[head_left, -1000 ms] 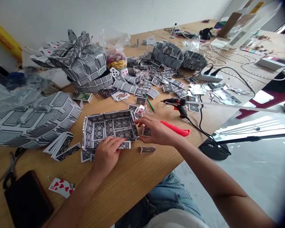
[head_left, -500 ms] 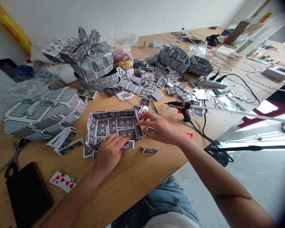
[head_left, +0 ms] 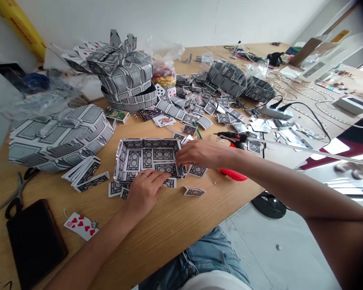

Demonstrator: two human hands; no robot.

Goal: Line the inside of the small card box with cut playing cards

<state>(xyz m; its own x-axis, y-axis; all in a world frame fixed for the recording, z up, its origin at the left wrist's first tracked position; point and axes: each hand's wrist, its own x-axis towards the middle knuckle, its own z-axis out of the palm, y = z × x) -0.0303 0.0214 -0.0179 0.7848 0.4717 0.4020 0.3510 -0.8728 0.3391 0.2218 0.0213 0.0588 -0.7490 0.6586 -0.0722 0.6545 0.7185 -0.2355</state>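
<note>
An open rectangular box made of playing cards (head_left: 136, 142) stands on the table in front of me, patterned card backs lining its inside. My left hand (head_left: 145, 189) wears a ring and grips the near wall, fingers bent over the top edge. At the right end, my right hand (head_left: 193, 154) has its fingers curled together on that wall; the fingertips are partly hidden. A loose card (head_left: 197, 170) lies just below the right hand. Nearer me is a folded card (head_left: 194, 191). Beyond the right wrist rests a black hot glue gun (head_left: 234, 137).
Left of the box are a fanned row of cards (head_left: 86, 173), scissors (head_left: 17, 193), a dark tablet-like slab (head_left: 34, 241) and a large card-covered form (head_left: 60, 137). Behind sit a stacked card sculpture (head_left: 127, 76) and scattered cards. A power strip (head_left: 276, 112) with cables lies right.
My right hand has turned and closed its fingers at the box's right wall, its forearm swinging up over the red part of the glue gun area. My left hand stays on the near wall.
</note>
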